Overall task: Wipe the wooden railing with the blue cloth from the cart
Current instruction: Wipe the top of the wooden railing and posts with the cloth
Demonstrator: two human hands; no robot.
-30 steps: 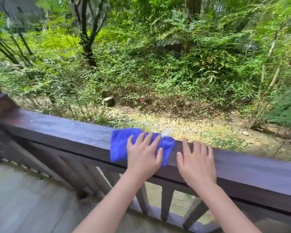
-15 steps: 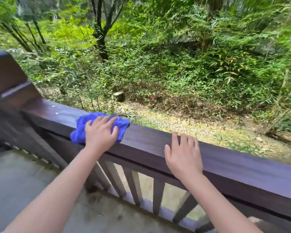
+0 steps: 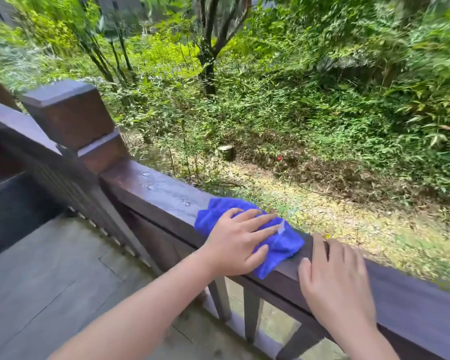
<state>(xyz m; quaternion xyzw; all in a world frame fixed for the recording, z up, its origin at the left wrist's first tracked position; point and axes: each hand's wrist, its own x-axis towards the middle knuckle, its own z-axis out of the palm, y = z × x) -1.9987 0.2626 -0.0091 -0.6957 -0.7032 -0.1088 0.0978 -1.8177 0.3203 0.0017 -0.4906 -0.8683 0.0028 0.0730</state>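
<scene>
**Here, a cloth pressed flat on the rail**

Outdoors, a person leans over a dark wooden railing point(image 3: 166, 196) that runs from a square corner post point(image 3: 70, 118) at the left down toward the lower right of the view. The blue cloth point(image 3: 283, 242) lies bunched on the flat top of the rail, about midway between the post and the right edge of the frame, with one corner hanging over the near face of the rail. The left hand point(image 3: 238, 242) lies palm-down on top of the cloth, its fingers point(image 3: 257, 219) spread and stretched out across the fabric, pressing it onto the wood rather than clenching it; the thumb rests against the cloth's near edge. A small pale tag shows on the cloth just beyond the fingertips.

The right hand point(image 3: 335, 279) rests on the bare rail just beside the cloth, on its right. It is flat and released, holding nothing, with the fingers laid over the top of the rail and the thumb on the near face. This hand is somewhat blurred.

Between the post and the cloth the rail's top carries a few water droplets point(image 3: 147, 175) and a wet sheen. Under the rail, upright balusters point(image 3: 220, 297) stand in a row. A grey plank deck point(image 3: 50, 281) fills the lower left. Beyond the railing lies leaf-strewn ground point(image 3: 348, 219), then dense green shrubs and a dark tree trunk point(image 3: 209, 61).
</scene>
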